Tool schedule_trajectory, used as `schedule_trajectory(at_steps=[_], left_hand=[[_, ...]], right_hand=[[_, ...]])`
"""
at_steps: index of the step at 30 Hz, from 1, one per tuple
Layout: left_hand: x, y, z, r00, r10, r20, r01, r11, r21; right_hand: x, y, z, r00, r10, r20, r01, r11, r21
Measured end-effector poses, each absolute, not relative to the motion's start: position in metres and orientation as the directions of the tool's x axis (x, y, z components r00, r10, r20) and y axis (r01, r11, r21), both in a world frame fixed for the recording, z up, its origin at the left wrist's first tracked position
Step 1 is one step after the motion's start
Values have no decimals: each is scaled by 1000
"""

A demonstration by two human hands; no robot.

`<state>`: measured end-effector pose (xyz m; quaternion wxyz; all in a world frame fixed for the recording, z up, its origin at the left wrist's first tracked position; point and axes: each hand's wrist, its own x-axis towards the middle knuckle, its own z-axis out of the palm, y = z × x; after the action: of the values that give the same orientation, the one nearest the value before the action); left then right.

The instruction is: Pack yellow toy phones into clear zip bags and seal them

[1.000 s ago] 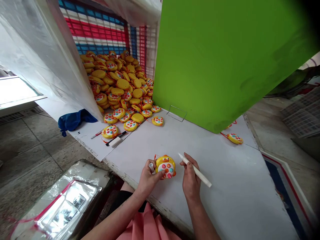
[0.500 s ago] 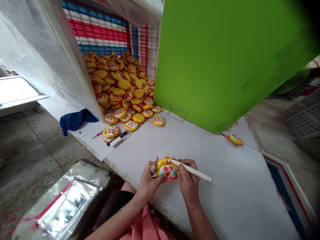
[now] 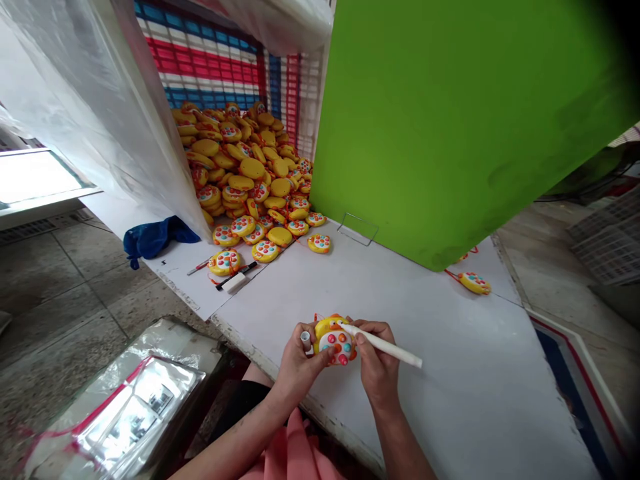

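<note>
My left hand (image 3: pixel 299 360) grips a yellow duck-shaped toy (image 3: pixel 334 339) with coloured buttons at the near edge of the white table (image 3: pixel 450 373). A small white pen cap (image 3: pixel 305 339) is tucked between the same hand's fingers. My right hand (image 3: pixel 376 363) pinches a white pen (image 3: pixel 385 345), and its tip touches the top of the toy. Both hands rest close together over the table edge.
A big heap of the same yellow toys (image 3: pixel 250 173) lies at the back left against a striped sheet. A green board (image 3: pixel 450 120) stands behind. One loose toy (image 3: pixel 474 283) lies at the right, markers (image 3: pixel 235 279) and a blue cloth (image 3: pixel 153 237) at the left. Plastic bags (image 3: pixel 125 413) lie below.
My right hand moved left and brought the pen tip from above the table down onto the toy. My left hand kept hold of the toy.
</note>
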<state>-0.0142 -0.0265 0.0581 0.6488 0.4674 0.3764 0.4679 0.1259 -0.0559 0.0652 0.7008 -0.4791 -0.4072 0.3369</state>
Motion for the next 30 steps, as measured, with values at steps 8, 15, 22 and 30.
schedule_trajectory(at_steps=[8, 15, 22, 30], left_hand=[[-14, -27, 65, 303, 951, -56, -293, 149, 944], [-15, -26, 65, 318, 944, -87, -341, 200, 919], [14, -24, 61, 406, 910, -88, -325, 234, 916], [64, -12, 27, 704, 698, 131, 181, -355, 917]], right_hand=[[123, -56, 70, 514, 831, 212, -4, 249, -968], [124, -55, 66, 571, 793, 213, -17, 270, -963], [140, -66, 62, 469, 876, 117, 29, 116, -993], [315, -133, 49, 778, 477, 409, 533, -155, -832]])
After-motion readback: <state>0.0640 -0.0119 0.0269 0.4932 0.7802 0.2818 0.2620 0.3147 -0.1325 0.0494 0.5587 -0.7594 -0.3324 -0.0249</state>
